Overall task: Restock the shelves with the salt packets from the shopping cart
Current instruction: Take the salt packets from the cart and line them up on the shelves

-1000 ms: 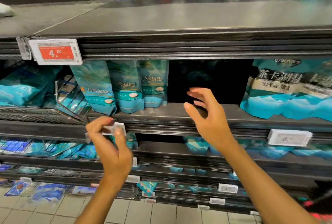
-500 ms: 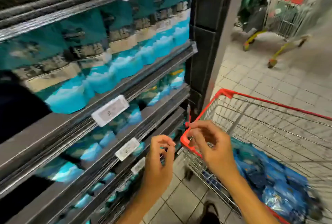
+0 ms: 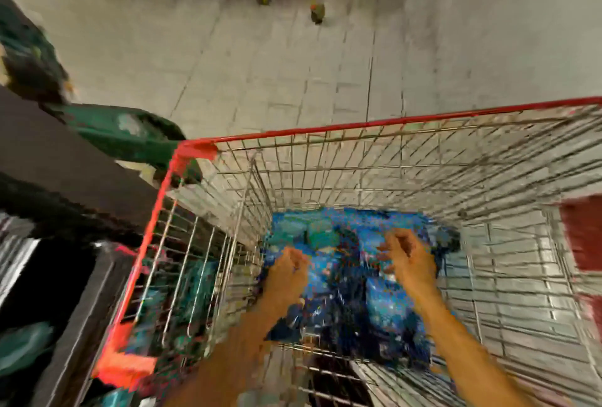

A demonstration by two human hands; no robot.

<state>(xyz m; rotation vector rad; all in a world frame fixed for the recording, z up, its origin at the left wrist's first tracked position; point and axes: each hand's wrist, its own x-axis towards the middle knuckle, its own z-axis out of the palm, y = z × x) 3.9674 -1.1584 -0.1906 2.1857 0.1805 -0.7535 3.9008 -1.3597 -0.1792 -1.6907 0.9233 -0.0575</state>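
While reaching down inside the red-rimmed wire shopping cart [image 3: 325, 131], head view only: blue and teal plastic salt packets [image 3: 350, 292] heaped on the cart floor at lower centre of the frame. Left hand [image 3: 288, 271] over the heap's left edge, fingers curled, apparently holding nothing, though blur hides contact. Right hand [image 3: 408, 258] over the upper right of the heap, fingers loosely spread, empty. Packets directly beneath and between both hands; long axis unreadable in the smear. Neither hand clearly nearer.
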